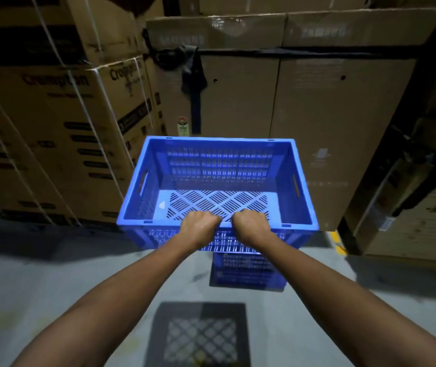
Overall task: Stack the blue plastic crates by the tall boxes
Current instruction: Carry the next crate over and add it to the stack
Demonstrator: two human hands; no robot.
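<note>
An empty blue plastic crate [216,165] with slotted walls is held up in the middle of the view. My left hand [198,226] and my right hand [251,225] both grip its near rim, side by side, fingers curled over the edge. Below it, partly hidden by the held crate, another blue crate [248,270] stands on the floor close to the tall cardboard boxes [304,107]. The held crate hangs above the lower one, shifted a little to the left of it. Its shadow falls on the floor near my arms.
Strapped cardboard boxes [52,144] are stacked at the left. Tall boxes with a dark strap [193,70] fill the back. More boxes and a wrapped post [407,181] stand at the right. Grey concrete floor [52,287] lies in front.
</note>
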